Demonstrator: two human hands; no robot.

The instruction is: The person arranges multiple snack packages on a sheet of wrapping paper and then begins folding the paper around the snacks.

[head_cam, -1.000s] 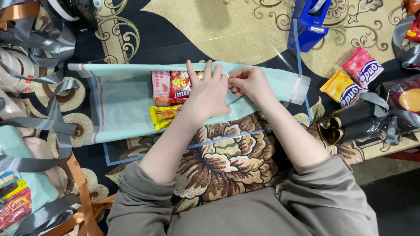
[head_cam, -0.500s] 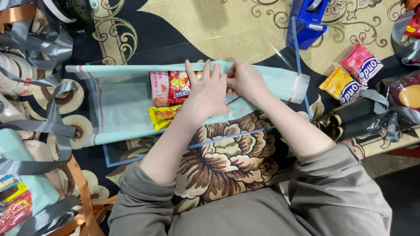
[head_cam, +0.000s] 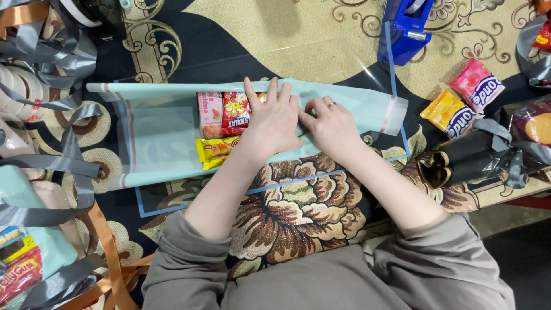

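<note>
Head view: the left hand (head_cam: pixel 274 121) lies flat, fingers spread, pressing the pale green wrapping sheet (head_cam: pixel 160 135) over the snack packets (head_cam: pixel 224 123). The right hand (head_cam: pixel 332 123) pinches the sheet's fold just beside it. The sheet runs left to right.

wrap sheet (head_cam: pixel 160 132): glossy plastic film | snack packs (head_cam: pixel 235 112): shiny foil | rug (head_cam: pixel 298 206): woven cloth, matt

A pale mint wrapping sheet (head_cam: pixel 160 132) with clear, pink-striped ends lies flat and partly folded over a pink snack packet (head_cam: pixel 210 113), a red one (head_cam: pixel 235 112) just beside it, and a yellow one (head_cam: pixel 215 151) below both.
</note>
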